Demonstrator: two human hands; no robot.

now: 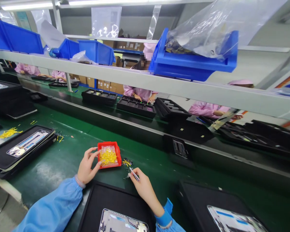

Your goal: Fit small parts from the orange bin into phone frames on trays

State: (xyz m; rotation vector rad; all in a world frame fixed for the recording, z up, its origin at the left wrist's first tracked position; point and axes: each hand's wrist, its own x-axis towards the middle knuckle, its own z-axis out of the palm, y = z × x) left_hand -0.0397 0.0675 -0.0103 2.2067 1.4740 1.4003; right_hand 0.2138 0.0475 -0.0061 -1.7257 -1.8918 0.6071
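A small red bin point(119, 157) stands on the green bench, holding a clear bag of small yellow strips point(108, 156). My left hand point(88, 166) is at the bin's left side, thumb and fingers apart at its rim and over the bag's edge. In my right hand point(141, 183) is a pair of tweezers point(134, 174), tips pointing at a little pile of yellow and black bits point(127, 162) right of the bin. Whether the tweezers grip a piece is too small to tell. Below my hands, a tablet housing point(120, 222) lies on a black tray point(106, 196).
More tablet housings lie on black trays, one at left point(27, 143) and one at right point(234, 219). Loose yellow strips point(9, 132) lie at far left. A shelf with blue bins point(193, 62) crosses overhead. Beyond the conveyor point(145, 135), people in pink sleeves work at black trays.
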